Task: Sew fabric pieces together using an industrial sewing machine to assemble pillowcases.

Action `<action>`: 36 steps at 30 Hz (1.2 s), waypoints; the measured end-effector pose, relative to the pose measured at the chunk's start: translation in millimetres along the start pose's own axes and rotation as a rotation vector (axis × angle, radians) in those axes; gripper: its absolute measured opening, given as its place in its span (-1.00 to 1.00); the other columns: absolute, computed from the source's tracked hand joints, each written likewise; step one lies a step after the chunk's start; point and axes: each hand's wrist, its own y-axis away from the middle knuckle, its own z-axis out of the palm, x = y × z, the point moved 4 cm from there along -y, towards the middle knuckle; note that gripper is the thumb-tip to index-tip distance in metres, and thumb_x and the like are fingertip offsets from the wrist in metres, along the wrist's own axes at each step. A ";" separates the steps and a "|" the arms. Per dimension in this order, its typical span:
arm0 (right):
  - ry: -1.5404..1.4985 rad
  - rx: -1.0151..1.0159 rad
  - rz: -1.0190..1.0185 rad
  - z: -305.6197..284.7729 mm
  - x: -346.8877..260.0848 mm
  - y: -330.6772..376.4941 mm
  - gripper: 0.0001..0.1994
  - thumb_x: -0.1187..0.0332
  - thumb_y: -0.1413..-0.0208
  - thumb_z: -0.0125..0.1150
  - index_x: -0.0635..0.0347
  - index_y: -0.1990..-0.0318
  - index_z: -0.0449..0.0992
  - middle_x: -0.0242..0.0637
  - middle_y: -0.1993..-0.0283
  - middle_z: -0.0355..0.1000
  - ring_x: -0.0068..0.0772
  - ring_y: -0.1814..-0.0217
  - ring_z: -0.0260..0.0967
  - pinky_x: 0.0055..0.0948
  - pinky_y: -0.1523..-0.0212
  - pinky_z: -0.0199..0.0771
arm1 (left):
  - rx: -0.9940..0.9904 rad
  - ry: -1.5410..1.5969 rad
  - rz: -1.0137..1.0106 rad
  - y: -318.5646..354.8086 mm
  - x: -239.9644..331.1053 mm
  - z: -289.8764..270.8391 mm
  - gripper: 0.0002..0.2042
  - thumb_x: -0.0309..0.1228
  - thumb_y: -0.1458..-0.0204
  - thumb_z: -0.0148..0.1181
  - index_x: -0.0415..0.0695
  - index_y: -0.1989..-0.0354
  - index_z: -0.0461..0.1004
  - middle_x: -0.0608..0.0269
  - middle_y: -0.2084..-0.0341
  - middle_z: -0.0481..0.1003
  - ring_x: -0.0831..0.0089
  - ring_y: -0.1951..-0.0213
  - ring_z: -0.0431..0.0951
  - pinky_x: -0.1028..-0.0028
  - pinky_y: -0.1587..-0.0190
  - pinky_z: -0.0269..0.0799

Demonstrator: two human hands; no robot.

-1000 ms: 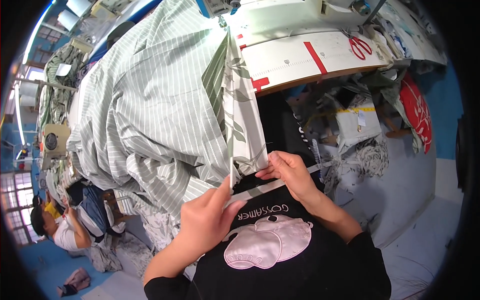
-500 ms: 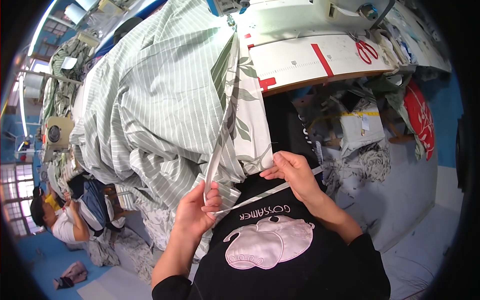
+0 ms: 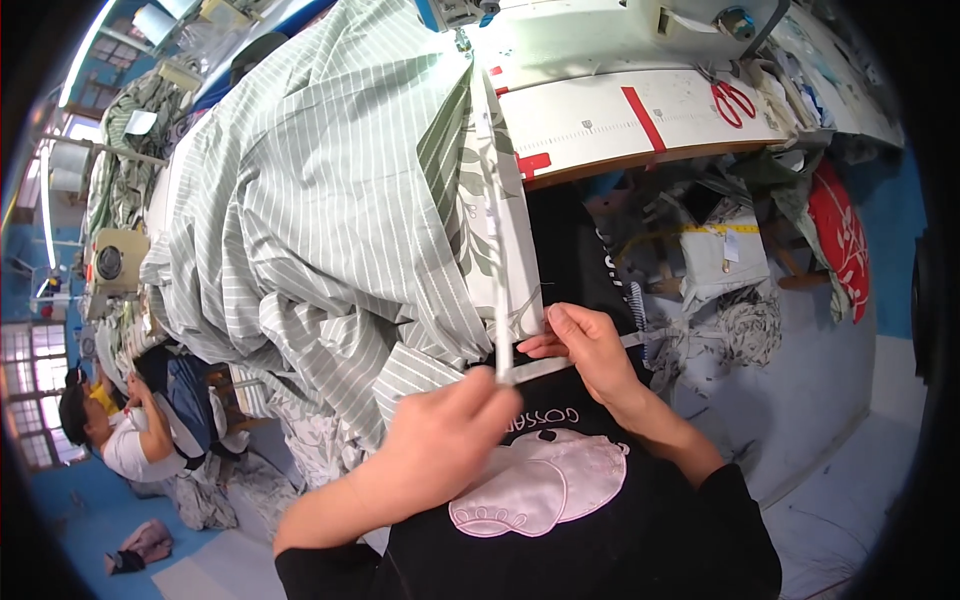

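A narrow white fabric strip (image 3: 502, 310) runs down from the sewing machine's needle area (image 3: 462, 42) across the leaf-printed fabric. My left hand (image 3: 450, 430), partly blurred, is closed on the strip near its lower stretch, in front of my black shirt. At the lower right edge of the leaf-printed fabric (image 3: 477, 245), my right hand (image 3: 592, 350) pinches the border between thumb and fingers. Pale green striped fabric (image 3: 300, 200) lies in a large folded heap on the left, beside the printed layer and under the needle area.
Red-handled scissors (image 3: 733, 102) lie on the white machine table (image 3: 590, 125), which has red tape marks. Beneath it, right, are a fabric bundle (image 3: 725, 265) and red cloth (image 3: 840, 235). Another person (image 3: 130, 430) works at far left, near a second sewing machine (image 3: 118, 262).
My left hand has moved right, carrying the white strip over the leaf-printed fabric and turning its back up. My right hand stays almost in place.
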 end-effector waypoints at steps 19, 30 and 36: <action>0.189 -0.008 0.013 -6.9 10.0 -2.2 -0.89 0.46 -0.26 0.15 0.33 0.20 0.55 -0.45 0.32 0.52 -0.74 0.23 0.37 -0.65 0.17 0.38 | -0.053 -0.064 0.294 -43.4 -8.0 57.5 -0.89 -0.44 0.15 0.19 -0.18 0.44 0.46 0.21 0.48 0.43 0.37 0.42 0.58 0.42 0.45 0.49; 0.238 -0.010 0.018 -2.4 7.4 8.4 -0.85 0.48 -0.23 0.18 0.32 0.10 0.57 -0.41 0.32 0.53 -0.69 0.22 0.38 -0.61 0.16 0.40 | -0.184 -0.079 0.064 -63.3 -37.1 67.2 -0.78 -0.51 0.16 0.23 -0.21 0.31 0.39 0.18 0.46 0.45 0.23 0.39 0.55 0.31 0.40 0.50; 0.760 0.076 -0.368 -26.9 -44.8 -14.0 -0.78 0.58 -0.15 0.16 0.25 0.06 0.59 -0.26 0.23 0.52 -0.49 0.25 0.46 -0.49 0.14 0.46 | -0.166 -0.055 0.097 -61.8 -39.8 75.8 -0.82 -0.53 0.14 0.18 -0.23 0.33 0.39 0.15 0.48 0.44 0.22 0.41 0.56 0.29 0.42 0.49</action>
